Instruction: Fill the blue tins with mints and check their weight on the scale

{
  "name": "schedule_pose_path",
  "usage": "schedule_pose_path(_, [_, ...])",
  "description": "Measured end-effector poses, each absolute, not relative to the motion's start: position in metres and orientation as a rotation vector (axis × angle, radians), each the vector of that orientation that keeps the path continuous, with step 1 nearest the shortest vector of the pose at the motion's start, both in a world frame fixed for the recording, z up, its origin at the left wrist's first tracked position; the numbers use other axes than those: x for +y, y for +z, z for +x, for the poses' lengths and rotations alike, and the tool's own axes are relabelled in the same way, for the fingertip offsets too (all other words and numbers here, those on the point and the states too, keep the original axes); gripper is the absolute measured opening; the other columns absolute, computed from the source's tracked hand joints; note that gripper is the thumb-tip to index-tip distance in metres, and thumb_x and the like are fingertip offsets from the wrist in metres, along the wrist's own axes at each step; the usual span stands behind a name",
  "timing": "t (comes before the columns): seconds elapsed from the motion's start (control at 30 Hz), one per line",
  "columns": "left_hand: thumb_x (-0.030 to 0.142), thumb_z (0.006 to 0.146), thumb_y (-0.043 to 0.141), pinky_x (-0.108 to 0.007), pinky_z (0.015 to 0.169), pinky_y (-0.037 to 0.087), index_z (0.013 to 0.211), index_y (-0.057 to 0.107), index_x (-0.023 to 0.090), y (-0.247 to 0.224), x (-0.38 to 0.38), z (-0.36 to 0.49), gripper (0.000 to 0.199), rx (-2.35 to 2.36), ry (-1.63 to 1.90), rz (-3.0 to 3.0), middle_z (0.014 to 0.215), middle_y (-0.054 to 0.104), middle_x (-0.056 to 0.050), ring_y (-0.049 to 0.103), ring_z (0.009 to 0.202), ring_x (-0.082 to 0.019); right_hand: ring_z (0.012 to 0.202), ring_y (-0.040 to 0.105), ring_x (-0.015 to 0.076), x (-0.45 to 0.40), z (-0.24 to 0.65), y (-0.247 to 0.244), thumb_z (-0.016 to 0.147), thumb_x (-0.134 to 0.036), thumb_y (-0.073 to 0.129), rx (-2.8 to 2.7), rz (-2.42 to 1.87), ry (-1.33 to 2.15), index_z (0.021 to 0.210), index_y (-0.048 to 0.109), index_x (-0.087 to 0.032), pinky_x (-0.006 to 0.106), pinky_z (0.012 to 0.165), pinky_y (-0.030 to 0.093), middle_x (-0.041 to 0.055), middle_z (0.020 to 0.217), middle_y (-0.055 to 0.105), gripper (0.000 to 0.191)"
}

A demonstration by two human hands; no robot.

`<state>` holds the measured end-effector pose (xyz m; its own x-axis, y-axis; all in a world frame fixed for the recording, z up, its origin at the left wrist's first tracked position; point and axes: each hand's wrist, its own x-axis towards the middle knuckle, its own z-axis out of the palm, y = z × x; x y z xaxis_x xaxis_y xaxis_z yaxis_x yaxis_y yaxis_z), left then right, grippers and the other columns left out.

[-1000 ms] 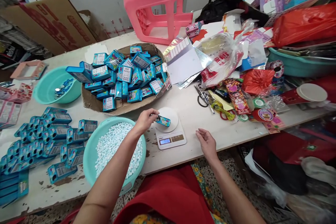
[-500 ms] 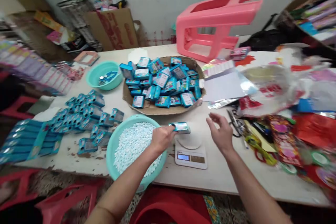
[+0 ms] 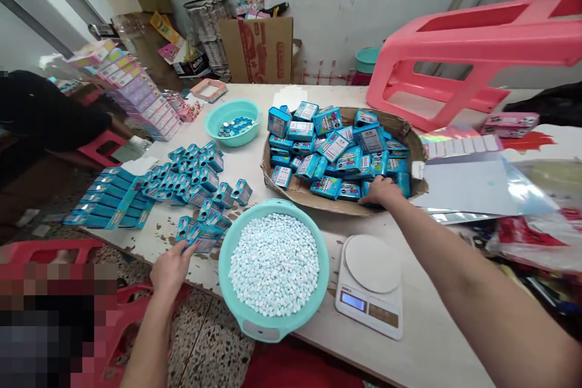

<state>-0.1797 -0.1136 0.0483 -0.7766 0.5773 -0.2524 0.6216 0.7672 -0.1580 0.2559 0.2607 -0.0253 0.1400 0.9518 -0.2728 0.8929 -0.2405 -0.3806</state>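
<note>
At the near edge of a group of small blue boxes, my left hand (image 3: 170, 270) has its fingers closed on a small blue box (image 3: 194, 234). My right hand (image 3: 382, 192) reaches into the cardboard tray (image 3: 313, 199), its fingers curled down over a blue box at the near right side; the fingertips are partly hidden. Printed blue boxes (image 3: 334, 145) fill the tray. Between my arms stands a turquoise basin (image 3: 227, 273) of pale candies (image 3: 275, 264). To its right, a white kitchen scale (image 3: 373, 264) has a bare plate and a lit display.
Upright blue boxes (image 3: 200, 173) and a flat stack of blue packs (image 3: 107, 197) stand at left. Behind them is a small turquoise bowl (image 3: 234, 124) with little blue pieces. A pink stool (image 3: 454, 42) lies at back right, near plastic sheets (image 3: 468, 185). A person in dark clothing (image 3: 50, 112) sits at far left.
My left hand has moved from over the scale to the boxes at left. My right hand, open before, has gone forward into the tray. The box above the scale is gone from there; the view turned left.
</note>
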Motion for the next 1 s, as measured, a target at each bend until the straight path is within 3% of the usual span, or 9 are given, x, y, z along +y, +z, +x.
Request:
schedule_pose_path(0.1, [0.060, 0.086, 0.027, -0.034, 0.062, 0.042, 0.108, 0.063, 0.027, 0.015, -0.113, -0.195, 0.054, 2.719, -0.342, 0.945, 0.091, 0.067, -0.012, 0.061, 0.076, -0.030, 0.127, 0.025, 0.0498, 0.250, 0.246, -0.014, 0.041, -0.053, 0.081, -1.635, -2.184, 0.867, 0.110, 0.052, -0.008, 0.068, 0.095, 0.020, 0.0337, 0.134, 0.032, 0.087])
schedule_pose_path(0.23, [0.054, 0.089, 0.027, -0.037, 0.065, 0.043, 0.118, 0.058, 0.024, -0.019, -0.116, -0.194, 0.052, 2.746, -0.194, 0.994, 0.105, 0.065, -0.013, 0.061, 0.078, -0.030, 0.109, 0.050, 0.0410, 0.237, 0.249, 0.012, 0.051, -0.045, 0.077, -1.595, -1.995, 1.160, 0.097, 0.060, -0.010, 0.055, 0.090, 0.038, 0.0225, 0.109, 0.059, 0.060])
schedule_pose_path(0.33, [0.054, 0.089, 0.029, -0.039, 0.065, 0.043, 0.124, 0.054, 0.020, -0.023, -0.120, -0.186, 0.055, 2.790, -0.105, 0.976, 0.097, 0.066, -0.016, 0.061, 0.078, -0.033, 0.089, 0.063, 0.0303, 0.211, 0.258, 0.036, 0.069, -0.049, 0.059, -1.541, -1.767, 1.388, 0.096, 0.062, -0.013, 0.043, 0.076, 0.050, 0.0127, 0.091, 0.067, 0.044])
schedule_pose_path(0.47, [0.053, 0.088, 0.034, -0.038, 0.065, 0.043, 0.121, 0.054, 0.019, -0.007, -0.114, -0.155, 0.052, 2.885, 0.173, 0.875, 0.087, 0.067, -0.012, 0.061, 0.080, -0.033, 0.092, 0.064, 0.0295, 0.155, 0.262, 0.055, 0.081, -0.054, 0.037, -1.216, -1.233, 1.871, 0.114, 0.056, -0.015, 0.047, 0.075, 0.051, 0.0134, 0.105, 0.066, 0.056])
schedule_pose_path(0.6, [0.038, 0.094, 0.030, -0.030, 0.078, 0.044, 0.106, 0.059, 0.019, -0.002, -0.093, -0.097, 0.037, 2.537, 0.496, 1.285, 0.101, 0.067, -0.007, 0.061, 0.088, -0.021, 0.101, 0.062, 0.0315, 0.094, 0.256, 0.046, 0.074, -0.050, 0.053, -0.941, -0.978, 2.053, 0.114, 0.055, -0.019, 0.053, 0.084, 0.048, 0.0113, 0.116, 0.063, 0.051])
schedule_pose_path(0.77, [0.034, 0.090, 0.044, -0.036, 0.099, 0.032, 0.120, 0.055, 0.021, -0.028, -0.066, -0.049, 0.036, 2.313, 0.254, 1.704, 0.126, 0.055, -0.011, 0.045, 0.119, -0.025, 0.103, 0.062, 0.0307, 0.030, 0.246, 0.034, 0.059, -0.029, 0.074, -1.025, -0.904, 2.069, 0.110, 0.059, -0.020, 0.051, 0.093, 0.044, 0.0083, 0.109, 0.068, 0.054])
schedule_pose_path(0.87, [0.042, 0.089, 0.043, -0.044, 0.099, 0.030, 0.126, 0.051, 0.019, -0.040, -0.059, -0.035, 0.045, 2.498, 0.182, 1.563, 0.133, 0.045, -0.015, 0.039, 0.122, -0.030, 0.105, 0.061, 0.0291, 0.007, 0.244, 0.033, 0.061, -0.030, 0.076, -1.007, -0.879, 2.078, 0.113, 0.058, -0.021, 0.048, 0.095, 0.044, 0.0073, 0.110, 0.068, 0.056])
schedule_pose_path(1.0, [0.054, 0.088, 0.038, -0.046, 0.089, 0.037, 0.120, 0.054, 0.018, -0.042, -0.055, -0.012, 0.051, 2.563, 0.173, 1.371, 0.122, 0.049, -0.017, 0.044, 0.112, -0.033, 0.098, 0.064, 0.0281, -0.009, 0.250, 0.025, 0.068, -0.043, 0.073, -0.956, -1.050, 2.017, 0.115, 0.054, -0.024, 0.045, 0.084, 0.051, 0.0070, 0.108, 0.068, 0.054])
